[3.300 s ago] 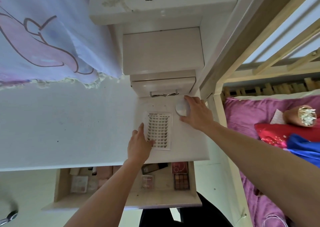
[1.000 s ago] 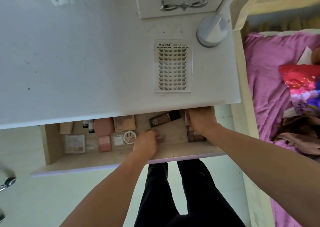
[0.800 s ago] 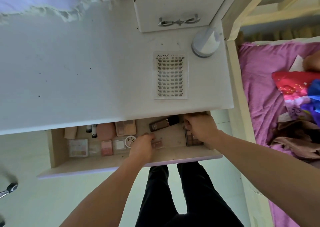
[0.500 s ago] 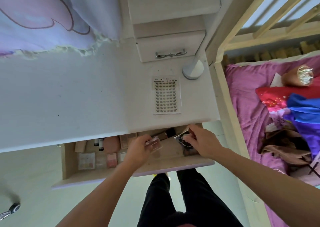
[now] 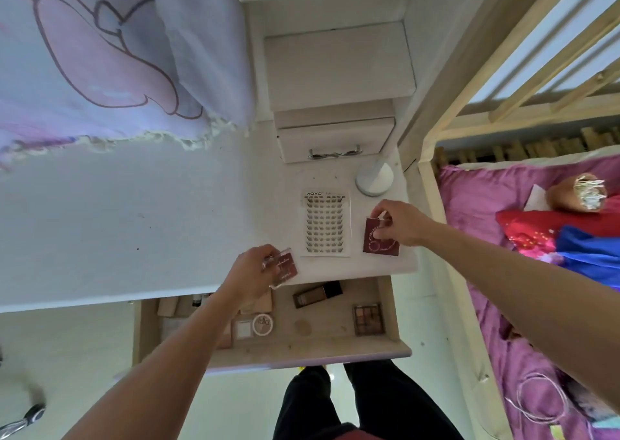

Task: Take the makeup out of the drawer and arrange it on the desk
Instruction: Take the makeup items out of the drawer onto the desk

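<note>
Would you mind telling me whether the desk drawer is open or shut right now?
Open: the drawer is pulled out past the desk, and a foundation bottle and an eyeshadow palette show inside.

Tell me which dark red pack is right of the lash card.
The square pack that the right hand pinches; the clear-cased pack in the left hand is left of the lash card.

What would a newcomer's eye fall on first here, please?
Likely the hands: the right hand pinches a dark red packet at the right edge of the desk, the left hand holds a small red case at its front edge. A lash sheet lies between them; the open drawer below holds makeup.
</note>
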